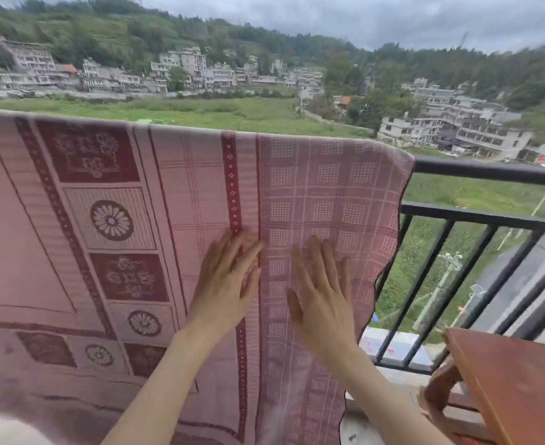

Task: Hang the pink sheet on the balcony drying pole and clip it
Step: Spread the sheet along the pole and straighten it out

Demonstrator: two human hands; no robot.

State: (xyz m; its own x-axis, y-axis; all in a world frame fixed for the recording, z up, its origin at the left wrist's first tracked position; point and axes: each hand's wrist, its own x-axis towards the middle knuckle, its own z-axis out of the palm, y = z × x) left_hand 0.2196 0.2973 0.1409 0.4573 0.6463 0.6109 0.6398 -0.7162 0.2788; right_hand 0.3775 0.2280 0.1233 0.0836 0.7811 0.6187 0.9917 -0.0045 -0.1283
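Observation:
The pink sheet [155,194], woven with dark red borders, flowers and checks, hangs draped over the black balcony rail [489,171] and covers it from the left edge to about two thirds across. My left hand [229,277] lies flat on the cloth with straight fingers, beside a dark red stripe. My right hand [324,290] presses flat on the checked part just to the right. Both hands look blurred. No clip is in view.
Bare black railing bars [425,277] stand to the right of the sheet. A reddish wooden table [518,380] juts in at the lower right, with a woven item beside it. Beyond the rail lie fields, a road and houses far below.

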